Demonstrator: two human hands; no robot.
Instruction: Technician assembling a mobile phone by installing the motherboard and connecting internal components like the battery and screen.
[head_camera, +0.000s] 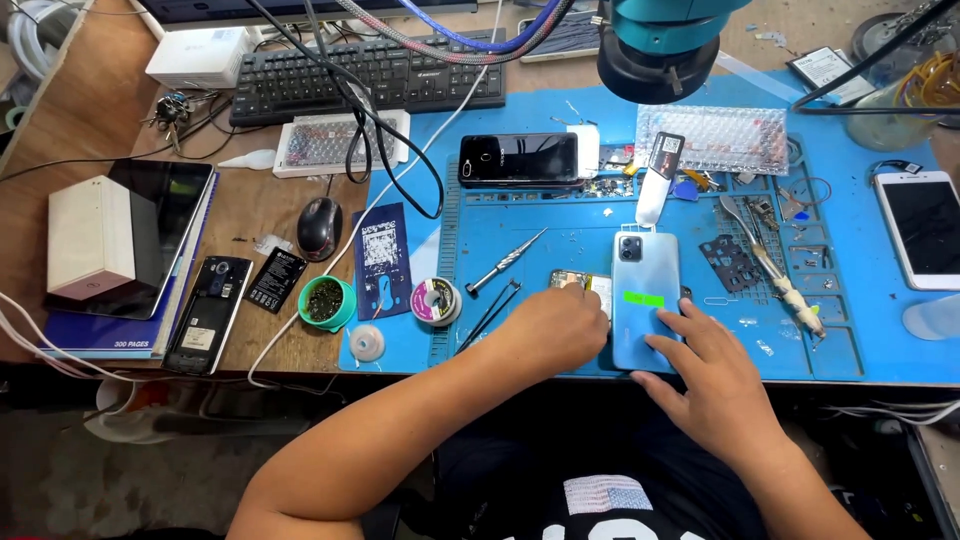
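Cluttered bench space is seen from above, with a blue mat (620, 225) laid over a wooden desk (250, 205). A light blue phone (645, 295) is laid back-up on the mat, its long axis running away from the person and its camera end pointed toward the far side. The near end is pinned under the right hand (705, 375), whose fingers are spread flat across the back; nothing is gripped, only pressed. The left hand (555, 330) is placed just left of the phone, palm down and curled, its fingertips resting on a small circuit part (580, 281) against the phone's left edge; whether that part is pinched cannot be told. Both forearms are brought in from the near edge, converging toward the phone.

Left of the left hand, tweezers (490, 315), a screwdriver (505, 262) and a solder reel (436, 301) are found close by. Beyond the phone, a black phone (518, 159) and a white tube (652, 198) are set. Right of the right hand, a brush-like tool (775, 270) lies near, and a white phone (920, 228) well apart. Open mat is left between the right hand and that tool, and little room is left between the hands and the desk's near edge.
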